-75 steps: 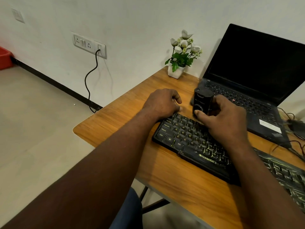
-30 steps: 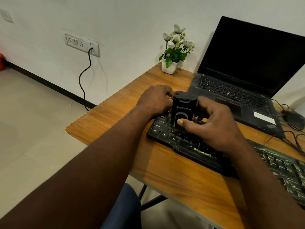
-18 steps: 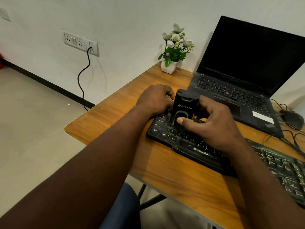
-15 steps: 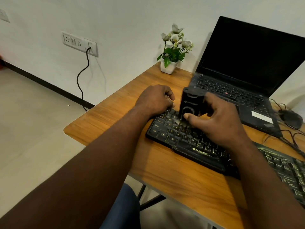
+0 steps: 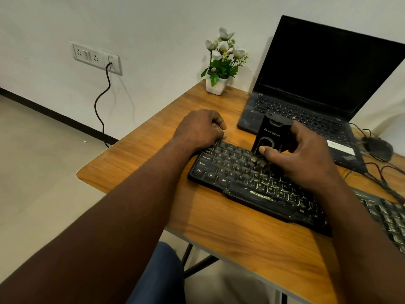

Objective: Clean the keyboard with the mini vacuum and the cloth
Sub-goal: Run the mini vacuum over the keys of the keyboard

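Observation:
A black backlit keyboard [image 5: 236,178] lies slantwise on the wooden table [image 5: 230,233]. My right hand [image 5: 304,159] grips a black mini vacuum [image 5: 271,137] upright, thumb on its front. Its brush nozzle touches the keys in the upper middle rows. My left hand [image 5: 197,130] sits at the keyboard's far left corner with fingers curled over that corner. My right forearm covers part of the keyboard's right half. No cloth is in view.
An open laptop [image 5: 328,73] with a dark screen stands just behind the vacuum. A small potted plant [image 5: 221,62] sits at the far table edge by the wall. A mouse [image 5: 378,147] and tangled cables lie at the right. A wall socket [image 5: 96,57] has a cord plugged in.
The vacuum has slid right along the upper key rows, away from my left hand. My left hand has stayed at the keyboard's corner.

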The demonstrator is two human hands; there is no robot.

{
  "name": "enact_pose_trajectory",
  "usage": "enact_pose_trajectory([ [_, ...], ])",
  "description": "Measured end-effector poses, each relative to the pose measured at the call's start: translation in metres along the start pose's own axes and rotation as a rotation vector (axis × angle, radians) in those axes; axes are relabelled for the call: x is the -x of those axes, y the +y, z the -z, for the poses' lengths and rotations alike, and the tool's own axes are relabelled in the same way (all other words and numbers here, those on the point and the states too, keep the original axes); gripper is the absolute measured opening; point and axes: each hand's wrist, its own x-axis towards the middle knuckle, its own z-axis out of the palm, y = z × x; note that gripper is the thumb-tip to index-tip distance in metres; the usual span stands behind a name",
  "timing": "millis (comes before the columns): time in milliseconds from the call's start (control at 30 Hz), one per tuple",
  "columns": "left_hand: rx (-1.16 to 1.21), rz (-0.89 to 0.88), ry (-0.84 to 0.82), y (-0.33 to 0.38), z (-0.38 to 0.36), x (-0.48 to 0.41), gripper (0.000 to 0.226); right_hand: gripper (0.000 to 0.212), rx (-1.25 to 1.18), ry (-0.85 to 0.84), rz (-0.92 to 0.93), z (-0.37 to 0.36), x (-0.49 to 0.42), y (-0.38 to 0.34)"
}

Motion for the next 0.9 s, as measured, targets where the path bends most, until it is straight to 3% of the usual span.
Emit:
enact_pose_trajectory([
  [200, -0.007, -0.015, 0.003, -0.001, 0.000, 0.000, 0.016, 0.049, -0.234, -0.223, 0.073, 0.016, 0.021, -0.001],
  [333, -0.012, -0.010, 0.000, 0.001, 0.001, 0.000, 0.015, 0.054, 0.093, -0.030, 0.092, 0.025, 0.013, 0.015],
  [400, -0.010, -0.013, -0.005, 0.001, 0.001, 0.000, 0.015, 0.055, 0.067, 0.044, 0.089, 0.027, 0.013, 0.019],
  [500, -0.025, -0.021, 0.001, 0.003, 0.002, 0.003, 0.015, 0.052, -0.141, -0.005, 0.096, 0.026, 0.020, 0.020],
  [700, 0.083, -0.191, 0.169, 0.017, 0.010, 0.023, 0.015, 0.048, -0.152, -0.139, 0.209, 0.027, 0.020, 0.018],
  [767, 0.153, -0.255, 0.094, 0.022, 0.010, 0.033, 0.016, 0.043, -0.127, -0.131, 0.234, 0.030, 0.021, 0.020],
  [900, -0.040, -0.336, -0.099, 0.021, 0.004, 0.035, 0.010, 0.030, -0.032, -0.160, 0.360, 0.013, 0.020, 0.013],
])
